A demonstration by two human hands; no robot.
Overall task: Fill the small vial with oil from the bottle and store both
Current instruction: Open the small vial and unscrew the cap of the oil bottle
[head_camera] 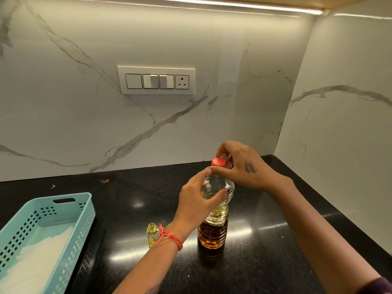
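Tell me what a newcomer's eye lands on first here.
First, the red cap of the oil bottle standing mid-counter: the right hand pinches the cap while the left hand grips the bottle's clear shoulder. Next, the small open vial just left of the bottle, partly behind the left wrist. Then the teal basket at the lower left.

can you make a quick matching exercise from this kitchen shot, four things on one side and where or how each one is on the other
Things:
1. oil bottle
2. vial
3. basket
4. right hand

States:
A. at the red cap
B. open-topped, standing behind the left wrist
C. light blue, at the left of the counter
D. upright, its shoulder gripped by the left hand

Pairs: 1-D, 2-B, 3-C, 4-A
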